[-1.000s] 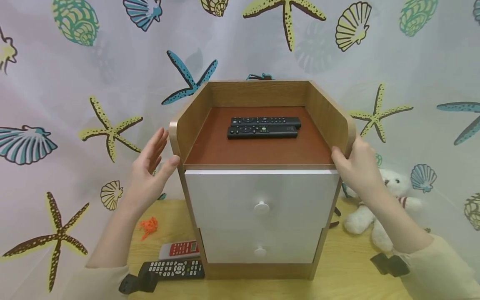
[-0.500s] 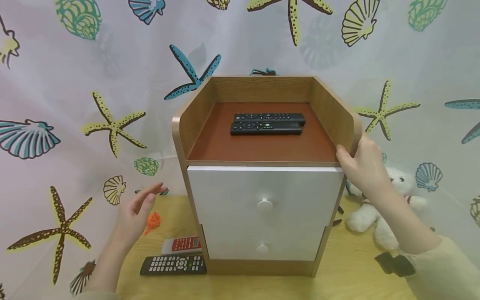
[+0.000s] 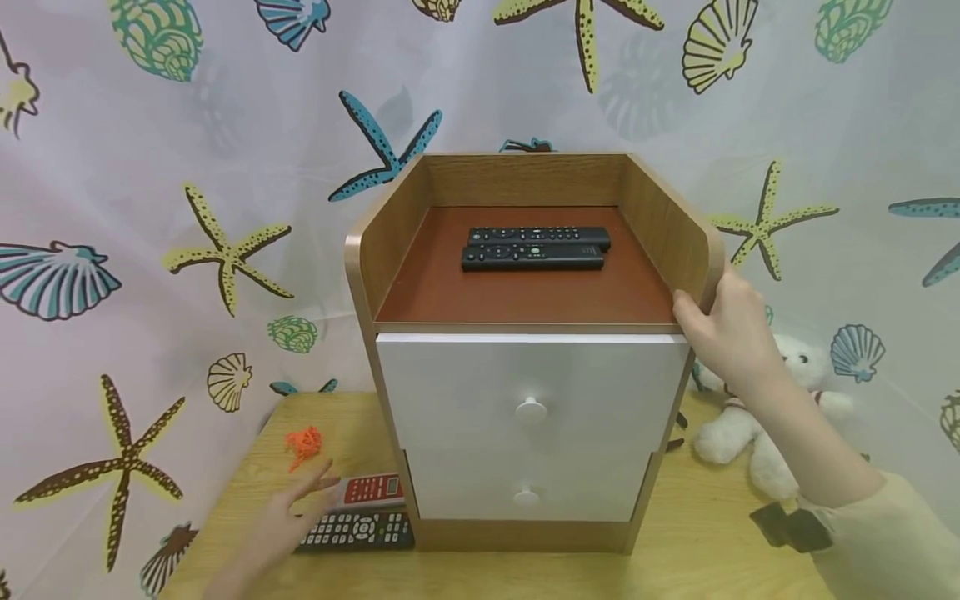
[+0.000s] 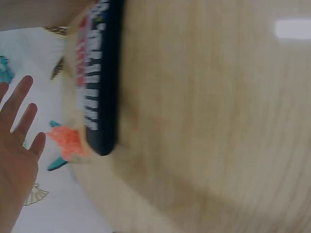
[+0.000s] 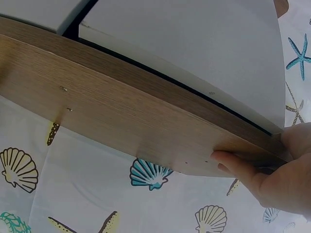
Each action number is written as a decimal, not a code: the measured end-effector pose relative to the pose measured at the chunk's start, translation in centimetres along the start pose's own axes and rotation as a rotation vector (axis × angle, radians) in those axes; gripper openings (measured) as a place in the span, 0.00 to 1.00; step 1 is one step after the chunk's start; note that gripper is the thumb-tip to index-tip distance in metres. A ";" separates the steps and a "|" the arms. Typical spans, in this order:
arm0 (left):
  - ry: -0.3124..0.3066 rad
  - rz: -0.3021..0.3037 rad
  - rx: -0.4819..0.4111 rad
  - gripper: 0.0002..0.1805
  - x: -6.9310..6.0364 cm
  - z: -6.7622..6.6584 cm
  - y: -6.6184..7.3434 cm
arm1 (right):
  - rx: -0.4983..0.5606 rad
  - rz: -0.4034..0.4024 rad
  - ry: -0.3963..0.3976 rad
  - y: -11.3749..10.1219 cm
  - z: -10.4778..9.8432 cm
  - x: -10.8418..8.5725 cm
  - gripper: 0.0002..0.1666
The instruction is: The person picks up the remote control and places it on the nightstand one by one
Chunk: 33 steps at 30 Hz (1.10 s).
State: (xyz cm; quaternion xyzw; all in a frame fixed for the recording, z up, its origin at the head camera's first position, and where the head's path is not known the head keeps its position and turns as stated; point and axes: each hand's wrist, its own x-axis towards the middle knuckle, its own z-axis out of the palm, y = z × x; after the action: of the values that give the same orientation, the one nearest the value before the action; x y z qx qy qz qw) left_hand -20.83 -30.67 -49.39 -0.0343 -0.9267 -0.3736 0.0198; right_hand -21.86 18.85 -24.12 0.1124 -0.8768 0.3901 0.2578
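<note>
My right hand [image 3: 729, 335] grips the upper right side panel of the wooden cabinet [image 3: 525, 533], thumb inside and fingers outside; the right wrist view shows this hand [image 5: 272, 174] round the panel [image 5: 146, 121]. At lower left, my left hand [image 3: 281, 521] is beside the black remote [image 3: 360, 531] and the red-and-white remote [image 3: 371, 490], fingers extended. In the left wrist view the hand [image 4: 17, 145] has spread fingers and holds nothing, left of the black remote [image 4: 104, 97]. Two black remotes lie on the cabinet top, a front one [image 3: 532, 257] and a rear one [image 3: 540, 237].
An orange tangled item [image 3: 303, 444] lies on the wooden table [image 3: 712, 533] behind the left remotes. A white plush bear [image 3: 750, 433] sits right of the cabinet, partly behind my right forearm, near small dark items [image 3: 674, 444]. A patterned curtain [image 3: 480, 83] hangs behind.
My left hand has left the cabinet's upper left side and moved down to the remotes on the table. My right hand keeps its grip. The view has shifted slightly.
</note>
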 end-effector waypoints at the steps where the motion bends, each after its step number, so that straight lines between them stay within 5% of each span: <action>1: -0.018 -0.001 0.031 0.35 0.0 0.5 -0.4 | -0.002 0.001 0.001 0.0 0.0 0.0 0.25; 8: -0.016 0.027 0.133 0.38 0.2 3.1 -2.1 | -0.009 -0.007 0.017 0.0 -0.2 0.0 0.23; 15: -0.074 -0.062 0.171 0.43 0.5 4.9 -4.3 | -0.005 -0.010 0.021 0.0 -0.2 0.1 0.24; 21: -0.066 0.011 0.272 0.45 1.2 6.2 -5.5 | -0.008 -0.002 0.024 0.1 -0.1 0.1 0.23; 33: 0.002 0.039 0.393 0.39 0.6 7.0 -4.0 | -0.011 -0.004 0.037 -0.1 0.1 0.0 0.22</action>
State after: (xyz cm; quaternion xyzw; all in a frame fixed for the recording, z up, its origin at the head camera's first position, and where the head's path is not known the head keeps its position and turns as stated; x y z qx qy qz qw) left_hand -21.81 -28.70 -57.18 -0.0476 -0.9810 -0.1849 0.0343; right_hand -21.89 18.77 -24.09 0.1053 -0.8738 0.3868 0.2754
